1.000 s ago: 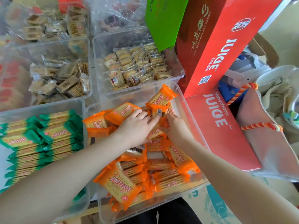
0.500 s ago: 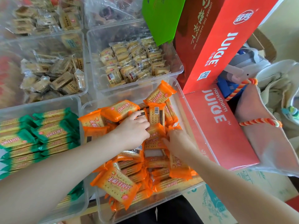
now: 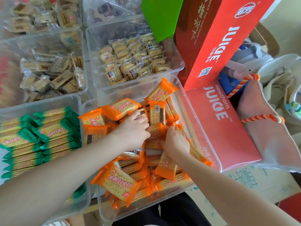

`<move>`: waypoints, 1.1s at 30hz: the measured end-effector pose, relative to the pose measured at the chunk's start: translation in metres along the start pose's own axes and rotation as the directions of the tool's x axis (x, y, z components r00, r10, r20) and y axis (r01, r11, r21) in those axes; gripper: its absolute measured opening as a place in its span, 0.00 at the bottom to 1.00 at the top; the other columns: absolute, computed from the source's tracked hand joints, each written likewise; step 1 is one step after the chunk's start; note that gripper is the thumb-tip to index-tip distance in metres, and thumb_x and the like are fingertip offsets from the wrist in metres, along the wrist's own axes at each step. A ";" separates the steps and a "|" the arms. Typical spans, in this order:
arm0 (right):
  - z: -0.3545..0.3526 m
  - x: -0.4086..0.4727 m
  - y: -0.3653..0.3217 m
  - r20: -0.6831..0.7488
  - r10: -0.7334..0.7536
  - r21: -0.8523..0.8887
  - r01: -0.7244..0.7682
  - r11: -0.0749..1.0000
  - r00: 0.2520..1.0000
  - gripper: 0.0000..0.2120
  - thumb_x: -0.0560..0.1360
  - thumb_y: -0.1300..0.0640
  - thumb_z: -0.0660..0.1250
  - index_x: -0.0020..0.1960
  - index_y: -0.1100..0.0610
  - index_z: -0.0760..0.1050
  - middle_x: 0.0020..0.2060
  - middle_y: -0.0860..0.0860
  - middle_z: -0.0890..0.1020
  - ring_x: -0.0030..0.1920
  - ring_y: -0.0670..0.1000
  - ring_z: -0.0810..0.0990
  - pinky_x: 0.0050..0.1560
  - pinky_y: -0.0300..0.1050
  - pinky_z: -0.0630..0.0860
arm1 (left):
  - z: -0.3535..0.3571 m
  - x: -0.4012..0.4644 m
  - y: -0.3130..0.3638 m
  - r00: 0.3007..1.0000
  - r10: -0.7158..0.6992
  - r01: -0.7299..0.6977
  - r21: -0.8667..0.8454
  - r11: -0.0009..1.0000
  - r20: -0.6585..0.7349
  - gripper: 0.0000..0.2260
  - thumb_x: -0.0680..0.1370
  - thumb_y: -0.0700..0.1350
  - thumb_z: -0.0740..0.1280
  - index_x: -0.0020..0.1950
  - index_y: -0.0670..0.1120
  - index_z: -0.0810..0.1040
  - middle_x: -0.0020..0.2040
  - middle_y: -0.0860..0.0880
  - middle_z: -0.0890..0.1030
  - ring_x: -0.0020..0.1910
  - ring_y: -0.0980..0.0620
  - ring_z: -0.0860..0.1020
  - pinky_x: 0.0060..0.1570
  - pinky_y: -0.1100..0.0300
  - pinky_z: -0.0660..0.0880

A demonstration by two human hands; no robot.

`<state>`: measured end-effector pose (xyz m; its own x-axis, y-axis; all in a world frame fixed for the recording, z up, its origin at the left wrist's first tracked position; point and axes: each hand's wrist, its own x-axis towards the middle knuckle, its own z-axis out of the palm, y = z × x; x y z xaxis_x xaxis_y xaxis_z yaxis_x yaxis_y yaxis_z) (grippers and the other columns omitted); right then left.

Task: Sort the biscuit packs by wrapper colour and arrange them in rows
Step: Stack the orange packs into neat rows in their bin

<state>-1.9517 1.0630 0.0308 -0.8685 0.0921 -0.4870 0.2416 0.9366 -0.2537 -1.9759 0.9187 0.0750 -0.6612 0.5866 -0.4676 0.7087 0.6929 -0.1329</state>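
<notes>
Both hands reach into the clear bin (image 3: 199, 121) of orange packs (image 3: 121, 181). The left hand (image 3: 132, 132) curls its fingers (image 3: 141, 119) round one pack; the right hand (image 3: 176, 141) pinches another. Green packs (image 3: 40, 139) lie in rows in the bin just left.

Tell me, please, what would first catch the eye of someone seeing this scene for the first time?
Most striking is the heap of orange biscuit packs in the clear tub at centre, with the left hand and right hand both buried in it. To its left, green biscuit packs lie in neat rows. At upper right stand bright red juice boxes.
</notes>
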 end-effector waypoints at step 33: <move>-0.085 -0.017 0.048 0.042 -0.547 -0.196 0.544 0.816 0.836 0.10 0.74 0.61 0.60 0.54 0.51 0.71 0.50 0.49 0.74 0.48 0.55 0.76 0.40 0.47 0.75 | -0.008 0.038 0.028 0.982 -0.114 0.084 0.194 0.977 0.151 0.10 0.78 0.42 0.60 0.56 0.49 0.77 0.55 0.50 0.79 0.58 0.47 0.73 0.58 0.54 0.63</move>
<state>-1.9618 1.1345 0.0980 -0.8401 -0.4497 -0.3033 -0.3602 0.8806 -0.3079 -1.9828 0.9638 0.0603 -0.6930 0.4339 -0.5757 0.6851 0.6450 -0.3385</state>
